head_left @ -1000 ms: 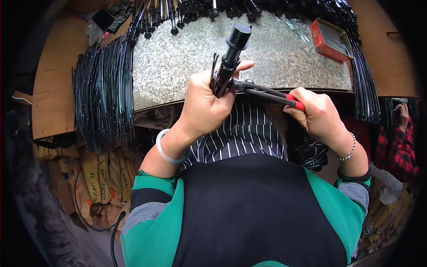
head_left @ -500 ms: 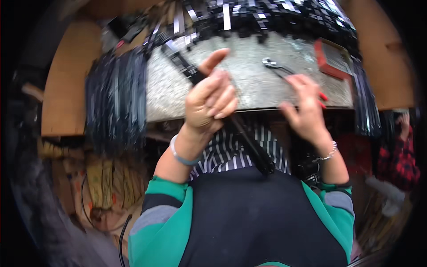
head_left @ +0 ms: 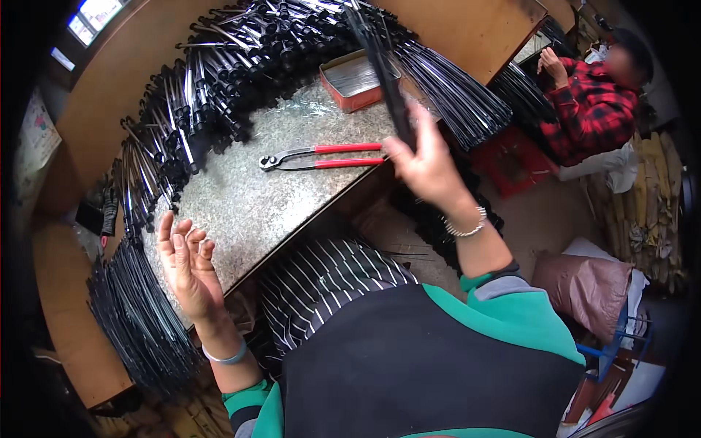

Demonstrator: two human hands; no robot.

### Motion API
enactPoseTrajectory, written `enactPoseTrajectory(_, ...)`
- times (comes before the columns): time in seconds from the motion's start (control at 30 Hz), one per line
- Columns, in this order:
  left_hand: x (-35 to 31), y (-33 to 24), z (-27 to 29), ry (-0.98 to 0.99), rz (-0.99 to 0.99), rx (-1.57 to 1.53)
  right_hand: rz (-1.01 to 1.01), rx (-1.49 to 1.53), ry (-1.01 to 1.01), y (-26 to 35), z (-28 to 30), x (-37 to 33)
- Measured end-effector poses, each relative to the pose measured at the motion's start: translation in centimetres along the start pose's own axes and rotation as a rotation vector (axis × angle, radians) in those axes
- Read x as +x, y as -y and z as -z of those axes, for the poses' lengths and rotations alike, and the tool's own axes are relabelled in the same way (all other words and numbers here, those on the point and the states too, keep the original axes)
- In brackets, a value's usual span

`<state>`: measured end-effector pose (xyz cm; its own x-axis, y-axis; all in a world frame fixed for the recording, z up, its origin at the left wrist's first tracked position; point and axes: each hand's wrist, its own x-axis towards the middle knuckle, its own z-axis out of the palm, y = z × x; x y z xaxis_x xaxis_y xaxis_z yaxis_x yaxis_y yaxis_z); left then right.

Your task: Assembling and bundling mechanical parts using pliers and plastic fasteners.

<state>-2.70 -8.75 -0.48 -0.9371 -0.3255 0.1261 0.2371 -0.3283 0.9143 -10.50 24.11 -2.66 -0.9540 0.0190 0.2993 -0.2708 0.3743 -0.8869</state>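
My right hand [head_left: 431, 164], at the table's near edge, is closed round the lower end of a long black frame [head_left: 383, 73], which looks like a folded umbrella frame. It points up and away, blurred at its far end, crossing in front of a red-rimmed box [head_left: 343, 98] of thin wires. My left hand [head_left: 191, 270] is raised over the table's left end, fingers apart and nothing in it. Between the hands lie pincers with red handles [head_left: 328, 150] on the speckled tabletop [head_left: 248, 212], jaws toward the left. The handle ends reach the table edge near my right hand.
A big heap of similar metal-and-black frames [head_left: 212, 80] lines the table's back. Bundles of dark rods hang over the left [head_left: 146, 321] and right [head_left: 456, 91] ends. At the far right sits a person in a red checked shirt [head_left: 595, 113]. A brownish sack [head_left: 584, 292] stands right.
The black frame has passed from my left hand to my right and now points away over the table. My left hand has opened and moved left. The view has turned to the right.
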Motion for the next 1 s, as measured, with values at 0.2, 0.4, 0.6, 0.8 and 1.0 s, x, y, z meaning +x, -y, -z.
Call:
enactPoseTrajectory(0.2, -0.1, 0.5, -0.5, 0.054, 0.018, 0.002, -0.077, -0.900, -0.021, -3.0, 6.8, 1.4)
enactPoseTrajectory(0.4, 0.0, 0.4, -1.3, 0.124, 0.036, 0.048, 0.106, -1.169, -0.006, -5.7, 5.4, 3.8)
enactPoseTrajectory(0.6, -0.5, 0.3, 0.0, 0.108, 0.043, 0.090, 0.114, -1.408, -0.099, -8.6, 6.9, 5.6)
enactPoseTrajectory(0.8, -0.3, 0.8, 0.8, 0.136, 0.071, 0.117, 0.165, -1.449, -0.102, -9.8, 8.1, 5.1)
enactPoseTrajectory(1.0, -0.6, -0.2, 1.8, 0.397, 0.074, 0.809, 0.075, -1.323, 0.038, -4.2, 5.0, 5.7)
